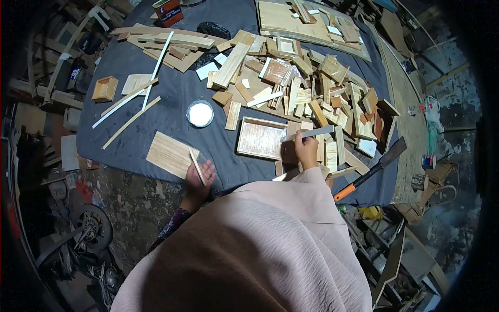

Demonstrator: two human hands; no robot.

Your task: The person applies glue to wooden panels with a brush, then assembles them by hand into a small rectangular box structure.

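Observation:
My left hand [199, 176] is palm up at the table's near edge, its fingers loosely curled. A thin wooden stick [194, 160] lies across it, held at its lower end. Beside that hand is a flat wooden board [169, 154]. My right hand [306, 151] is closed on a flat whitish strip [318, 131], its fingers wrapped around the middle. The strip's left end reaches over the right side of a shallow wooden tray [240, 136]. A round tub of white paste or glue [200, 114] stands between the board and the tray.
Wood offcuts [325, 99] are heaped at the right. A large orange-handled knife [371, 171] lies at the right edge. A small wooden box [105, 89] and long thin strips [132, 120] lie at the left. A red can [168, 12] stands at the back.

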